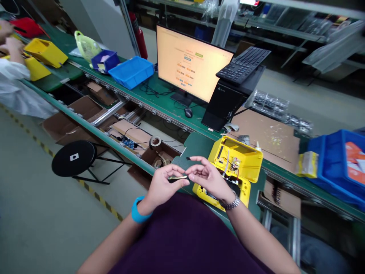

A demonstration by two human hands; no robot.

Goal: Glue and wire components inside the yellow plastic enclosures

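Observation:
My left hand [164,186] pinches a thin gold-coloured strip [177,177] with a dark end between thumb and fingers, above the green bench mat [196,146]. My right hand [209,177] is close by, its fingertips apart and near the strip's tip, holding nothing I can see. A small black piece [188,158] lies just beyond those fingers. To the right stands an open yellow plastic housing: its lid [245,160] has wires and a small circuit board [235,164], and its base [224,196] lies partly hidden behind my right hand.
A monitor [191,62] and a black computer case [225,99] with a keyboard [243,64] stand beyond the housing. Blue bins [333,167] sit on the right, beside a cardboard sheet [270,140]. A co-worker [14,83] works at the far left among yellow casings [45,52].

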